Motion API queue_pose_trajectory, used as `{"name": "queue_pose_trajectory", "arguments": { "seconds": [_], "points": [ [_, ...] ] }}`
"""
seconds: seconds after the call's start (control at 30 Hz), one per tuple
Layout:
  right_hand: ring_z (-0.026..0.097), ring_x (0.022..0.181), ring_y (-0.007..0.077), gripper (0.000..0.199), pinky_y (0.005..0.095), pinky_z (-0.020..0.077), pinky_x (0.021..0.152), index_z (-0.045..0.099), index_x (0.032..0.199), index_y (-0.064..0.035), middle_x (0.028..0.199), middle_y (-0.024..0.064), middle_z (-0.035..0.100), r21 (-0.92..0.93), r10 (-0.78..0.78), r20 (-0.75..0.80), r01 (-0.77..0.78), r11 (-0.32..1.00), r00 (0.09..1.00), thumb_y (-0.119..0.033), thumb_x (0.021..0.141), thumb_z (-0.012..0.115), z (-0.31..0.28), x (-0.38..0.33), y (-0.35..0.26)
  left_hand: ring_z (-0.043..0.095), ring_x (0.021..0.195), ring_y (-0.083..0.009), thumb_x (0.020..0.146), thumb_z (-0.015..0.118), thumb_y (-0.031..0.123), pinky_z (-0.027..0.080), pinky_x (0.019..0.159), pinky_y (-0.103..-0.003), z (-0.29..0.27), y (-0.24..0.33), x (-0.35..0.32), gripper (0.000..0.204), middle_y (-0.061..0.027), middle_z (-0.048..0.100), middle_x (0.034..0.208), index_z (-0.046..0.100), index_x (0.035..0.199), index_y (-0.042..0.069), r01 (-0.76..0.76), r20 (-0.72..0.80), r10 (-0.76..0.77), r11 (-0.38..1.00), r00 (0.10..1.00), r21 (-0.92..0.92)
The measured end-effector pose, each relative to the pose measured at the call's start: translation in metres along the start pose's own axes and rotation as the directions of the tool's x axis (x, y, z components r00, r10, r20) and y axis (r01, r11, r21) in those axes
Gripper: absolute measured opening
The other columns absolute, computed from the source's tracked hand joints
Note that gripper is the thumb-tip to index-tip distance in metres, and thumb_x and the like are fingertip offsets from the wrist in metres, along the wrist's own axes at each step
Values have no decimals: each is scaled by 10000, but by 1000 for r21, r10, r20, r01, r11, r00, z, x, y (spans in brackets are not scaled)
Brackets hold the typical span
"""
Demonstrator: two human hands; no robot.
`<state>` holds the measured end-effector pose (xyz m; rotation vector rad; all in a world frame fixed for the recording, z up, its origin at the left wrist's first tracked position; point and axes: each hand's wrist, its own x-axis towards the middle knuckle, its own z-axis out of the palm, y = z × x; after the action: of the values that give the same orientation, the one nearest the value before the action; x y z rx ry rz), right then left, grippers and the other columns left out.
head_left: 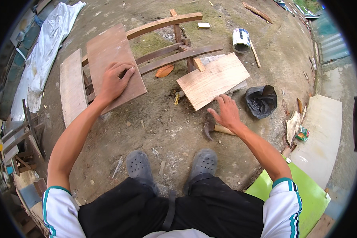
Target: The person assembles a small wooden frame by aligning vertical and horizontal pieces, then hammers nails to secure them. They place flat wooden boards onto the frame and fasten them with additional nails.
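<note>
My left hand (118,80) rests on a brown wooden board (110,49) with its fingers curled together; whether anything small is inside them is hidden. That board lies across a wooden frame (165,24) of long rails and short crosspieces. My right hand (226,112) is open, its fingers apart at the near edge of a pale plywood piece (214,80). The plywood lies tilted over a grey block (238,86), close to the frame's end. Just below my right hand, a claw hammer (218,129) with a wooden handle lies on the ground.
A black plastic bag (261,102) stands open at the right, with a paint can (241,40) and a thin stick (255,54) beyond. Another board (73,87) leans left of the frame. A green panel (305,194) lies near right; scrap wood (22,137) piles at left.
</note>
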<state>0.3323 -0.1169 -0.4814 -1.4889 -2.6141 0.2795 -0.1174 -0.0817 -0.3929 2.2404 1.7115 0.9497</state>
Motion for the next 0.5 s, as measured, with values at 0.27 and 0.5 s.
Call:
{"name": "queue_pose_trajectory", "arguments": {
  "seconds": [0.27, 0.5],
  "points": [
    [402, 1373, 539, 1242, 553, 585, 861, 149, 1584, -2, 1500, 375, 336, -186, 247, 260, -202, 961, 934, -758, 758, 688, -17, 98, -110, 635, 1047, -259, 948, 686, 154, 470, 964, -366, -5, -5, -4, 141, -74, 739, 1092, 744, 1028, 54, 5, 23, -6, 1000, 1000, 25],
    [325, 1395, 588, 905, 601, 592, 813, 68, 1593, 19, 1560, 404, 211, -412, 425, 298, -286, 865, 855, -250, 943, 638, 13, 114, -112, 635, 1059, -267, 942, 687, 177, 467, 976, -381, 1, 1, 5, 152, -65, 745, 1083, 749, 1011, 57, -32, 10, 32, 999, 999, -13]
  ]
}}
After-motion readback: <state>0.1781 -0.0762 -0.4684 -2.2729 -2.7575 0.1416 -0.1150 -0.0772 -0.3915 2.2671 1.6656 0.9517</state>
